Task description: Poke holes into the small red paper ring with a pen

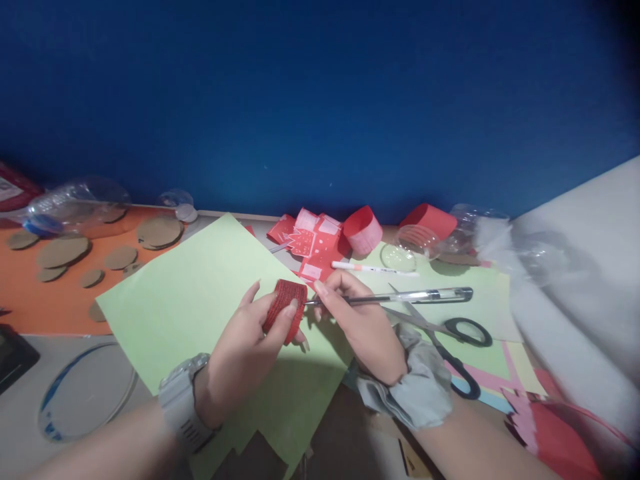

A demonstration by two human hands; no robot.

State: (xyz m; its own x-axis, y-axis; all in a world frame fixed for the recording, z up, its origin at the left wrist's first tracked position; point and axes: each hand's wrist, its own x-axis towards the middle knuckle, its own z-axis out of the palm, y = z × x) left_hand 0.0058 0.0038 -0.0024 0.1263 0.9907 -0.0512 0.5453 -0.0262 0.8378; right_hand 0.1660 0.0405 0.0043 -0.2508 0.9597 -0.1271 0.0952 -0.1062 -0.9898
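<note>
My left hand (255, 340) grips a small red paper roll (289, 303) with dark markings on its surface, thumb in front and fingers behind. In my right hand (363, 320) is a clear-barrelled pen (415, 295), pinched between thumb and fingers. The pen's tip meets the right edge of the roll; whether it presses on the paper I cannot tell. Both hands are above a large light green sheet of paper (200, 287). A pair of black-handled scissors (440, 327) lies open just right of my right hand, partly behind the pen.
Behind the hands are red and pink paper pieces (320, 243), a red paper ring (363, 230) and a white marker (373, 268). Cardboard discs (63, 252) lie on orange paper (25, 313) at left, near a clear plastic bottle (80, 203). A blue wall (320, 100) rises behind.
</note>
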